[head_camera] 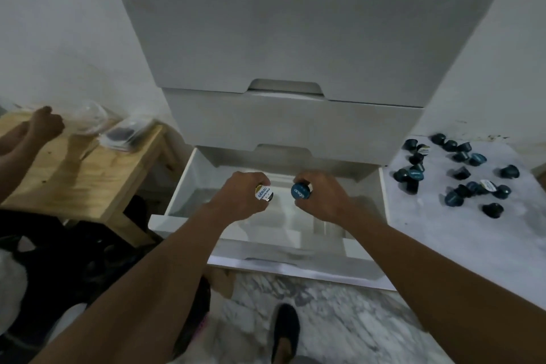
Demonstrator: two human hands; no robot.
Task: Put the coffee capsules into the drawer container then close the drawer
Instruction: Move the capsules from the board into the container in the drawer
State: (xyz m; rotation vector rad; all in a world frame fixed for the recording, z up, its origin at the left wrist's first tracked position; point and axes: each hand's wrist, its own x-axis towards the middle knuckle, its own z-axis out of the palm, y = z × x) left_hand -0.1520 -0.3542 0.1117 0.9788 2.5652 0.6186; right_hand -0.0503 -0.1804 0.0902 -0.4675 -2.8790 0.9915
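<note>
Hovering over the open bottom drawer (pixel 295 270), left hand (pixel 240 196) fingers pinch a white-lidded capsule (pixel 263 193), and right hand (pixel 326 199) fingers pinch a blue-lidded capsule (pixel 301 191), the two capsules side by side. Loose dark capsules (pixel 475 159) lie scattered on the marble bench (pixel 443 233) right of the drawer.

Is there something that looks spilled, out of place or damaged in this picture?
Yes: loose coffee capsules lie scattered on the pale surface right of the open drawer, several tipped on their sides, as if poured out. Nothing looks damaged. Left hand and right hand each hold one more over the drawer.
</note>
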